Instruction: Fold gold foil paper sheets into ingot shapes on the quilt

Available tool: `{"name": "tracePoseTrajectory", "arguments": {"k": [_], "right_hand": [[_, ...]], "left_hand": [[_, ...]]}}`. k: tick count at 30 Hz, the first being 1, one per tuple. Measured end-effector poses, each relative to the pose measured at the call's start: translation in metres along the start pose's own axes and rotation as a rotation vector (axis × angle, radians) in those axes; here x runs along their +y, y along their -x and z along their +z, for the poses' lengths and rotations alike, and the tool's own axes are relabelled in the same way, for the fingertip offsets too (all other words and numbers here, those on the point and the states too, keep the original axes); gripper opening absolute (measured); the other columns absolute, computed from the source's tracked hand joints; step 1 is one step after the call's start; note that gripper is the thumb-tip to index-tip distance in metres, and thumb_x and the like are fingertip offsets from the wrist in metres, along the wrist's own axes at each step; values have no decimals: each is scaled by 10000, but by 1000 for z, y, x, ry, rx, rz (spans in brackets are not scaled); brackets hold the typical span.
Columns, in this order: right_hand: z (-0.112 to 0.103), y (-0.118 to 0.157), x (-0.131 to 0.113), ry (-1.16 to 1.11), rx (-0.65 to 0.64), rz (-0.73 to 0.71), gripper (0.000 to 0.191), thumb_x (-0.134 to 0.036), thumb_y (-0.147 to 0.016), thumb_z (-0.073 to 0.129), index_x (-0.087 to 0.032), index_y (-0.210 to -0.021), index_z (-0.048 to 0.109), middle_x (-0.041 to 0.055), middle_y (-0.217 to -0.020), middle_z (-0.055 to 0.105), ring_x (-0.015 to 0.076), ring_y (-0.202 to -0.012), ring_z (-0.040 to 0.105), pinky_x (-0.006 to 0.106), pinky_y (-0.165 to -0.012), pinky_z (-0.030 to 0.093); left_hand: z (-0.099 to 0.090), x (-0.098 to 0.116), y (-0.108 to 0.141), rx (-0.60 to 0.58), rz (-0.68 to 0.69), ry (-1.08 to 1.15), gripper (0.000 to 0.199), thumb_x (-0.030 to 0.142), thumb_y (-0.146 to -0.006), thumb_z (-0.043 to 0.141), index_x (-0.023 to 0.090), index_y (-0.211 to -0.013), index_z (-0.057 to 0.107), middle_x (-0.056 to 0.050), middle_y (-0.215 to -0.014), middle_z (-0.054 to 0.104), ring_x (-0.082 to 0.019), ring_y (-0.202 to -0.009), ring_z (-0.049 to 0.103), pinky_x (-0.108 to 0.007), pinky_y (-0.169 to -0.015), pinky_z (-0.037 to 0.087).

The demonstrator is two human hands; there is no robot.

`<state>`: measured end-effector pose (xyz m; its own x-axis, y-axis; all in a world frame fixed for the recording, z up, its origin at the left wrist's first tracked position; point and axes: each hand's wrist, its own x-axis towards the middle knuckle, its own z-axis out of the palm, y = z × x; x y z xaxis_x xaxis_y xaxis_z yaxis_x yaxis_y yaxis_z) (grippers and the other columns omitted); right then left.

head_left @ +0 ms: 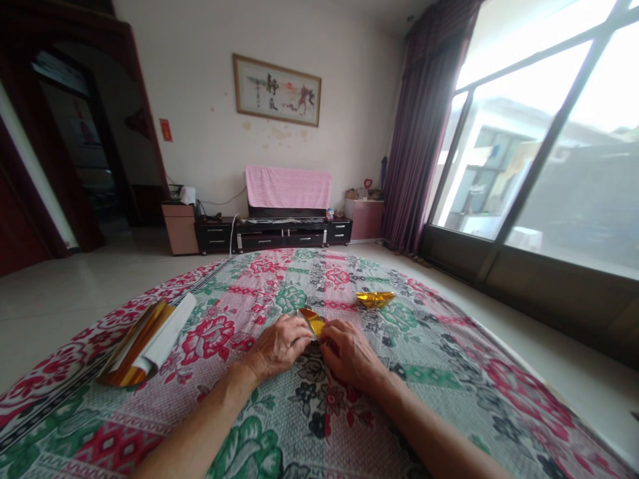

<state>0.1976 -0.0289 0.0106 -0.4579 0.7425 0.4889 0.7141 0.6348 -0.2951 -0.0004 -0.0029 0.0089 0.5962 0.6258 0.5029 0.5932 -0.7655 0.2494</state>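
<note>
A small piece of gold foil paper, white along its left edge, lies between my hands near the middle of the table. My left hand has its curled fingers closed on the left side of the paper. On the right side, my right hand grips the same piece with bent fingers. Both hands hide its lower part. Beyond my right hand, a folded gold boat-shaped piece rests on the cloth. To the left lies a loosely curled stack of gold and white sheets.
A flowered red, green and grey cloth covers the round table. Past its far edge stand a low black cabinet and a screen under a pink cloth. A window and purple curtain are on the right.
</note>
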Motion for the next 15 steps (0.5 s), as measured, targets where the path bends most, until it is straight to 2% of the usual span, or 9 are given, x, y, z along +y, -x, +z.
{"name": "tracePoseTrajectory", "arguments": {"k": [6, 12, 15], "right_hand": [[2, 1, 1, -2, 14, 8, 64, -155, -795, 518, -182, -788, 576, 29, -801, 589, 152, -799, 541, 281, -773, 397], [3, 0, 3, -36, 33, 3, 91, -155, -800, 523, -186, -782, 606, 34, -887, 625, 151, -851, 559, 281, -815, 392], [2, 0, 1, -35, 17, -8, 121, -125, -788, 516, -188, -776, 619, 23, -842, 634, 141, -824, 564, 268, -800, 392]], "left_hand": [[0, 4, -1, -26, -1, -37, 250, 237, -897, 437, 199, -800, 664, -21, -944, 646, -154, -911, 545, -280, -864, 419], [5, 4, -3, 36, -88, 25, 212, 211, -862, 467, 187, -779, 660, -28, -889, 653, -157, -883, 552, -280, -849, 427], [6, 2, -3, 62, -108, 61, 195, 173, -829, 484, 183, -725, 649, -27, -869, 660, -154, -853, 560, -282, -838, 428]]}}
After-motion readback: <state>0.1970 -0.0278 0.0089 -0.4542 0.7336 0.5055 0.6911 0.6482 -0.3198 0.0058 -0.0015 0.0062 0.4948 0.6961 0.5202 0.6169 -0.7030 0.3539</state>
